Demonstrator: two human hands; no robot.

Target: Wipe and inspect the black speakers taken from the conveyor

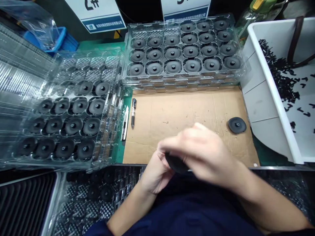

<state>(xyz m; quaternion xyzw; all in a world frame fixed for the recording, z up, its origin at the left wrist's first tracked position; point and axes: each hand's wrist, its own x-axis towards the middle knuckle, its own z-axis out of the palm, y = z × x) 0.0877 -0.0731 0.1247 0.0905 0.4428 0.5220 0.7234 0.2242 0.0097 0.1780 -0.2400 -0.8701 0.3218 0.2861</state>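
Just past the table's front edge, a black round disc [177, 164] is held between my hands, partly covered by the fingers. My left hand [157, 175] is closed around its left side. Curled over the top of the disc, my right hand [205, 152] is blurred by motion; its fingers look closed, and what is in their tips is hidden. To the right, a second black disc [237, 125] with a small raised centre post lies on the cardboard sheet [182, 108].
Clear trays of black discs stand at the back [183, 77] and left [98, 144]. A pen [133, 113] and a utility knife [125, 124] lie left. At right is a white bin [273, 91] with small black scraps [283, 75]. A blue box [62, 41] sits back left.
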